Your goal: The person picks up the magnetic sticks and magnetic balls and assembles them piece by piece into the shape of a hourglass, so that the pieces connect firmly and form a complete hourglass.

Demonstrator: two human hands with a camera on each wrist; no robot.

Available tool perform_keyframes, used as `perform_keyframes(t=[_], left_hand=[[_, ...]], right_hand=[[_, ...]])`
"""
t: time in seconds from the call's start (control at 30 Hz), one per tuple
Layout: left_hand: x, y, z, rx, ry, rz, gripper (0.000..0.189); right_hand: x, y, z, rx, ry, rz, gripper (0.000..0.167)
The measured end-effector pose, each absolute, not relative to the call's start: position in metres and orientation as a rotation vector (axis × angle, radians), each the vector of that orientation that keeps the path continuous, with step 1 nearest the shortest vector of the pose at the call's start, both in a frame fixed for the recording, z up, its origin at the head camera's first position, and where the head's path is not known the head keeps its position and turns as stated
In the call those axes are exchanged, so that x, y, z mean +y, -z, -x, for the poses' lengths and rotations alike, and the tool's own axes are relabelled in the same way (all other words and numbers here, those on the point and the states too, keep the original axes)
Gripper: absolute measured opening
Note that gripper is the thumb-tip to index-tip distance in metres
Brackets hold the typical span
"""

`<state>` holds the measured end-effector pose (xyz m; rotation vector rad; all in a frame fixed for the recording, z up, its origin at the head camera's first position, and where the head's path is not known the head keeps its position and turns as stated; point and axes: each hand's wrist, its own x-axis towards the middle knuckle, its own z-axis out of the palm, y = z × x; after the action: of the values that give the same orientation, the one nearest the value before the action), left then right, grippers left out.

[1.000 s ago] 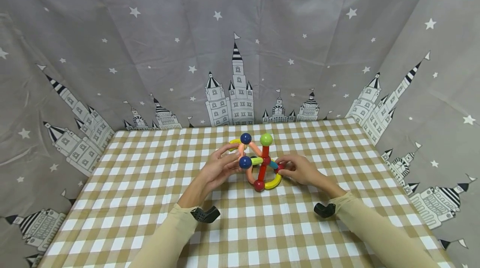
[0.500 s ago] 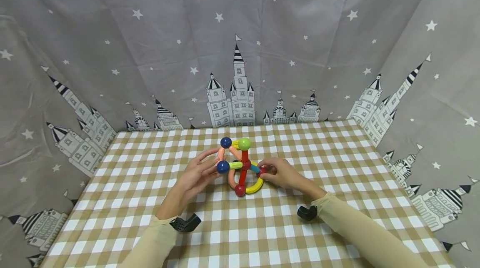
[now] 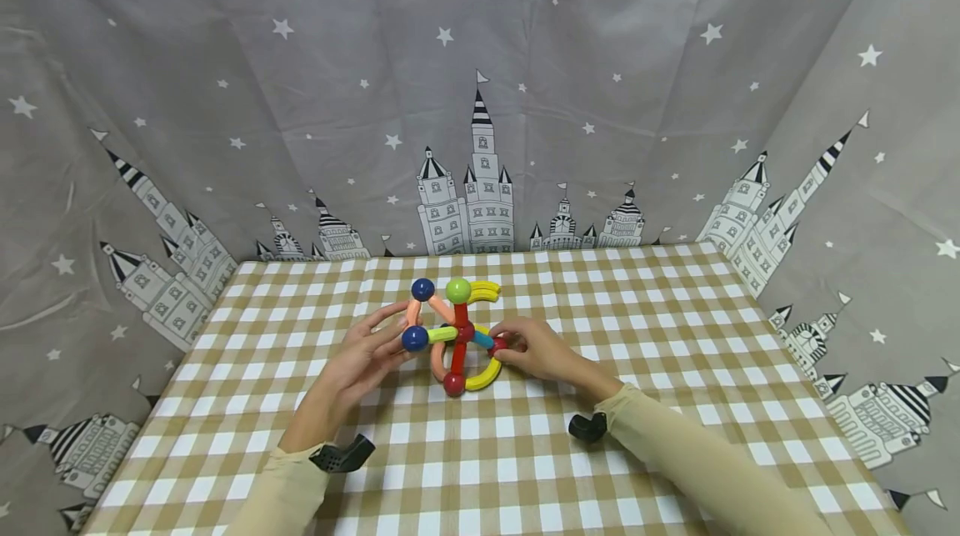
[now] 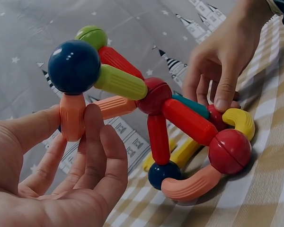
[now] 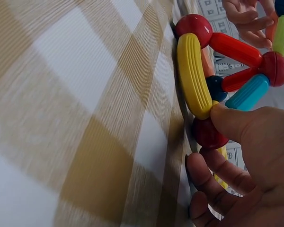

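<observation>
A toy structure of balls and rods stands on the checked cloth, with a red ball (image 3: 465, 333) at its middle. In the left wrist view, my left hand (image 4: 80, 189) pinches a short peach rod (image 4: 72, 120) between thumb and fingers, just under a dark blue ball (image 4: 74, 67). At the structure's base, my right hand (image 3: 538, 350) holds a red ball (image 5: 209, 134) by thumb and fingertips, where a curved yellow rod (image 5: 193, 75) and a blue rod (image 5: 248, 92) meet. A light green ball (image 3: 458, 291) tops the upright red rod (image 3: 461, 314).
Loose curved yellow rods (image 3: 486, 291) lie on the cloth just behind the structure. A checked tablecloth (image 3: 600, 303) covers the table. Beyond its back edge hangs a grey curtain (image 3: 585, 44) printed with castles and stars.
Both hands have moved the structure left and slightly nearer to me. The loose yellow rods behind it, first seen left of its top, now show to its right. Both grips look the same.
</observation>
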<state>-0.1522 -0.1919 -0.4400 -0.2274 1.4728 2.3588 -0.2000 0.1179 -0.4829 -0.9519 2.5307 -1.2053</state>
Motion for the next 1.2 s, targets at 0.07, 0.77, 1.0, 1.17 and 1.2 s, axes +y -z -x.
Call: perform_keyframes(t=[0.07,0.77,1.0,1.17,1.2], left_hand=[[-0.197,0.44,0.15,1.455,-2.375,0.248,0.048],[-0.214,0.441,0.145,1.395,-2.403,0.283,0.048],[-0.214,0.441,0.145,1.379,-2.417,0.248,0.038],[-0.214,0.441,0.145,1.378,-2.414,0.243,0.046],[-0.213,0.44,0.145,1.385,-2.411,0.246,0.048]], right_hand=[[0.114,0.483,0.2,2.53,1.199,0.968,0.026],[0.109,0.456,0.233,2.459,1.072,0.951,0.031],[0.106,0.457,0.268,2.683,1.148,0.836,0.027],[0.103,0.455,0.286,2.708,1.109,0.807,0.031],[0.102,0.455,0.289,2.709,1.108,0.808,0.031]])
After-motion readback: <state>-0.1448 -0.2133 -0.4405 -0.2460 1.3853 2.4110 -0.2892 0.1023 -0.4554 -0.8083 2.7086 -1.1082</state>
